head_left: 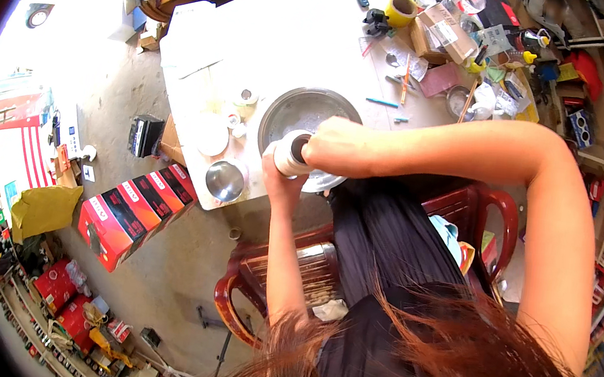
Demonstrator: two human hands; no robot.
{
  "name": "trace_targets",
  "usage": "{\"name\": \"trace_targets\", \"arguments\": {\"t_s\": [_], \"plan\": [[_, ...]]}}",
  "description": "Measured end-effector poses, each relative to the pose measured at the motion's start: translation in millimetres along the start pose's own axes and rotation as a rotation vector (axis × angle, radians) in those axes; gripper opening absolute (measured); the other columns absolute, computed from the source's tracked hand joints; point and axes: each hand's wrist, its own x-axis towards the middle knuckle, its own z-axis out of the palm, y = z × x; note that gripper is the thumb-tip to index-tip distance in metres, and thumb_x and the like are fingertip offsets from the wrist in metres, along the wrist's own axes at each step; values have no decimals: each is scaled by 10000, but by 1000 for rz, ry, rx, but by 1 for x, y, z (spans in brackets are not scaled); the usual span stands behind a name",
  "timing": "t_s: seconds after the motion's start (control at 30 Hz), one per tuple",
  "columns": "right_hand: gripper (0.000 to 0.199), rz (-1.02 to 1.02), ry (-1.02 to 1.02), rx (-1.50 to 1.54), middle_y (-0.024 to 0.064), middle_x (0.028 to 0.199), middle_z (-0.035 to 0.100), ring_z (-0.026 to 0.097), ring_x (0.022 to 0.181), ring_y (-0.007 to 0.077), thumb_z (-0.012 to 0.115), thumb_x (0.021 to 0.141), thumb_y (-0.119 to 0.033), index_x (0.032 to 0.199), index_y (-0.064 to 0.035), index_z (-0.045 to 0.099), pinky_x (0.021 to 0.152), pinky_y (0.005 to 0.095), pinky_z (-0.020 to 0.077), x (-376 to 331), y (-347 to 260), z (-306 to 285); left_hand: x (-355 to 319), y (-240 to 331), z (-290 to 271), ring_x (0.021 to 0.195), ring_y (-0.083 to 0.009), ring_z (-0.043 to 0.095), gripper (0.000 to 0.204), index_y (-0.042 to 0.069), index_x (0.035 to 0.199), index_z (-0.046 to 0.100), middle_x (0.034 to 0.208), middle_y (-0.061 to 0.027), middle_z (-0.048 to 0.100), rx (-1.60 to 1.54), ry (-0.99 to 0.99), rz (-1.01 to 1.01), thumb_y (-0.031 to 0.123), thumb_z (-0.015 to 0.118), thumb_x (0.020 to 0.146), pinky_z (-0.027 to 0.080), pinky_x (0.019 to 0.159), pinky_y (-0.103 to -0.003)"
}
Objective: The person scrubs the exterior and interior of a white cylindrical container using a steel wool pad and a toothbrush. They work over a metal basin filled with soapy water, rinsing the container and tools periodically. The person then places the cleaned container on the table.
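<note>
White jar (291, 154) lies tilted, long axis pointing right over the steel bowl (289, 109) rim; left hand (278, 180) clasps it from below, right hand (340, 148) fingers curl closed at its mouth.

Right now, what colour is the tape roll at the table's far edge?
Yellow: the tape roll shows best in the head view.

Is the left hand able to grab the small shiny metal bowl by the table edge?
Probably not right now: the left hand grips a white round jar. The small shiny metal bowl sits close beside it, with nothing between them.
</note>
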Motion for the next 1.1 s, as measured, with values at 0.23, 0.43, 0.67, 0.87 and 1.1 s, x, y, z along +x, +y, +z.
{"name": "trace_targets", "arguments": {"t_s": [0.23, 0.43, 0.67, 0.87, 1.1], "plan": [[107, 369, 225, 343, 213, 803, 693, 689, 753, 396, 637, 765, -110, 789, -20, 690, 674, 465, 547, -6, 7, 34, -2, 3, 10, 1173, -388, 531, 793, 20, 1293, 493, 1223, -184, 570, 40, 1, 34, 55, 851, 586, 414, 1015, -467], [75, 113, -138, 49, 188, 767, 690, 695, 747, 381, 641, 765, -79, 804, -25, 675, 666, 476, 546, -16, 6, 13, -2, -6, 1, 1160, -405, 536, 817, 34, 1299, 492, 1228, -186, 575, 172, -73, 98, 110, 865, 576, 413, 1013, -487], [104, -3, -102, 17, 196, 742, 680, 695, 730, 379, 629, 787, -118, 797, -20, 662, 667, 473, 549, -16, 21, 24, -12, -11, 13, 1161, -396, 539, 791, 40, 1269, 501, 1212, -177, 580, 144, -96, 63, 87, 851, 561, 424, 1001, -478], [111, 95, -204, 93, 212, 754, 686, 696, 738, 392, 620, 783, -94, 794, -6, 686, 682, 477, 555, -14, 2, 8, -8, -7, 13, 1160, -376, 542, 775, 45, 1258, 510, 1231, -161, 580, 61, -114, 83, 91, 860, 568, 427, 1002, -462], [140, 228, -100, 41, 225, 783, 675, 669, 762, 424, 602, 847, -120, 799, -14, 679, 700, 488, 535, -20, 15, 31, -4, -4, 13, 1156, -388, 545, 772, 60, 1249, 516, 1214, -153, 594, 87, -84, 82, 63, 846, 552, 426, 1004, -472]]}}
